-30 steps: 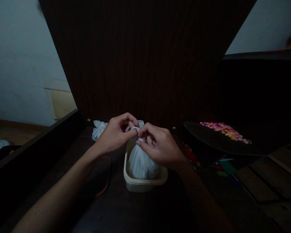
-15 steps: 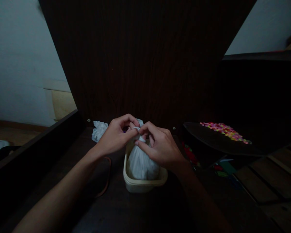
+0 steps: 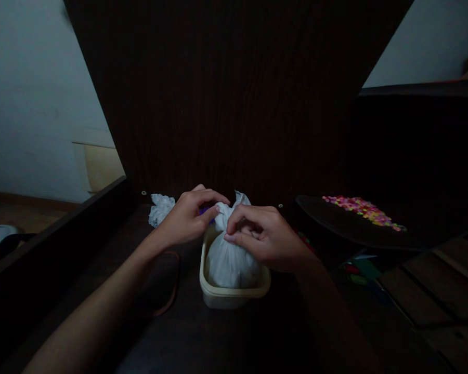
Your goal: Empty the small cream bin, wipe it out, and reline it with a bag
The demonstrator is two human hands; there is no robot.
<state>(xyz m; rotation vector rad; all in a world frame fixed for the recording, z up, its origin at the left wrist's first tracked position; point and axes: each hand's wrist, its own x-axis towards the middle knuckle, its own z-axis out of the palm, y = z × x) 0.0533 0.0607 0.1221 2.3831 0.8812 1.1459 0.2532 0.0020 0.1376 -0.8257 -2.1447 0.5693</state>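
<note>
A white plastic bag [image 3: 231, 265], full and gathered at the neck, sits in a cream plastic tub [image 3: 234, 292]. My right hand [image 3: 267, 234] pinches the bag's neck between thumb and fingers. On the other side, my left hand [image 3: 187, 215] has its thumb and forefinger at the bag's twisted top, closed lightly on it. A loose end of the bag sticks up behind my right fingers. Something purple [image 3: 205, 211] shows partly behind my left hand; I cannot make out what it is.
Crumpled white plastic [image 3: 161, 209] lies left of my left hand. A brown cord-like loop [image 3: 176, 280] rests on the dark surface. At right, a dark curved piece [image 3: 335, 223] bears a cluster of pink and yellow bits [image 3: 362, 212]. A tall dark board [image 3: 234, 104] stands behind.
My right hand has shifted slightly right and down along the bag's neck. My left fingers have spread a little, and more of the bag's twisted top and loose end now shows.
</note>
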